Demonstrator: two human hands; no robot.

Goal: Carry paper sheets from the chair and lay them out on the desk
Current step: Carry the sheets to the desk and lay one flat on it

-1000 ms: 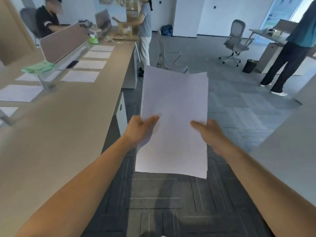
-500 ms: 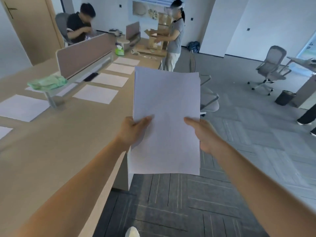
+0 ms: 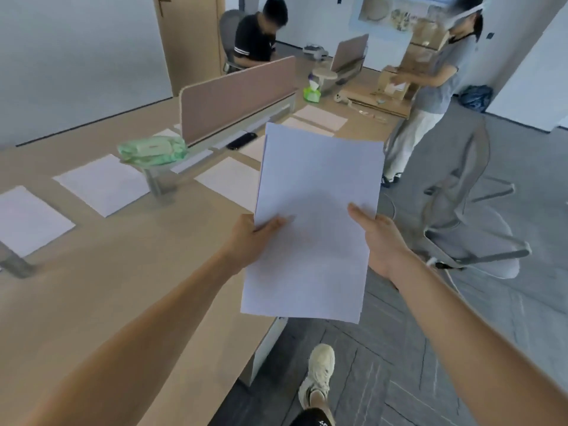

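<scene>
A stack of paper sheets point(image 3: 313, 229) is hanging in the air over the tabletop point(image 3: 101, 290) edge, the left hand point(image 3: 250, 241) and right hand point(image 3: 382, 241) pinching its sides, thumbs on top. Single sheets point(image 3: 104, 187) are lying on the tabletop.

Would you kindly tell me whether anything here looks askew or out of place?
Only slightly: the paper stack, pinched by the left hand and right hand, is fanned, its edges misaligned at the top left. The sheets on the desk lie flat.
</scene>
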